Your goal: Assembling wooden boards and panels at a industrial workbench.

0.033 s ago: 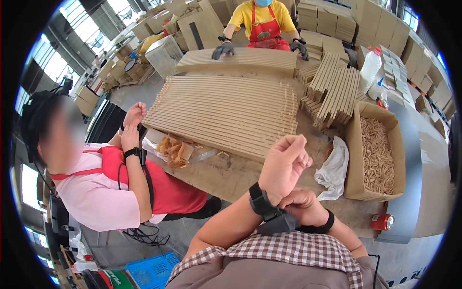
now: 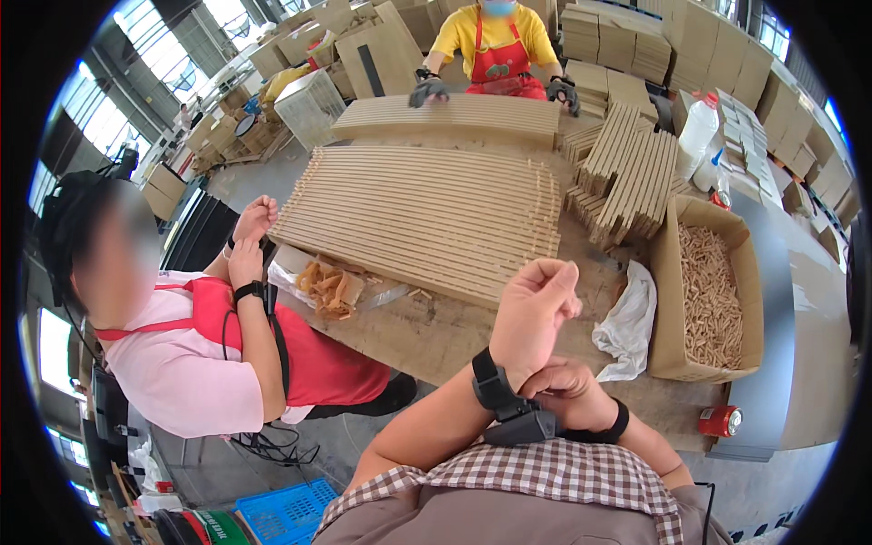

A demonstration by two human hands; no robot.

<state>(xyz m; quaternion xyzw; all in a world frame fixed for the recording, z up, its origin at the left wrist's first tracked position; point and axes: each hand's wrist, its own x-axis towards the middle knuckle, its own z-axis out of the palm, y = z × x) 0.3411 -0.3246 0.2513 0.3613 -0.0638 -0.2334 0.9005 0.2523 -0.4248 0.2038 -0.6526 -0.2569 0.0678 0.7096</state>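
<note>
My left hand [image 2: 538, 313] is raised over the near edge of the wooden table, its fingers curled in and nothing visible in them. A black wristband [image 2: 493, 386] with a dark grey box-shaped device [image 2: 522, 428] sits on that wrist. Fingers of my right hand [image 2: 570, 389] are pinched together against the inside of the left wrist, beside the strap; what they grip, if anything, is hidden. Another black band [image 2: 621, 420] circles my right wrist. Beyond my hands lies a wide row of narrow wooden strips [image 2: 418, 218] with small pegs along their ends.
A carton of wooden dowels [image 2: 710, 300], a white cloth [image 2: 629, 322] and a red can [image 2: 720, 421] are to the right. Stacked slats [image 2: 627, 177] stand behind. One co-worker [image 2: 227, 336] stands at left; another [image 2: 498, 54] rests gloved hands on a far strip bundle [image 2: 450, 118].
My hands shift only slightly, and the device on my left wrist turns a little. The far co-worker's gloved hands move slightly along the strip bundle.
</note>
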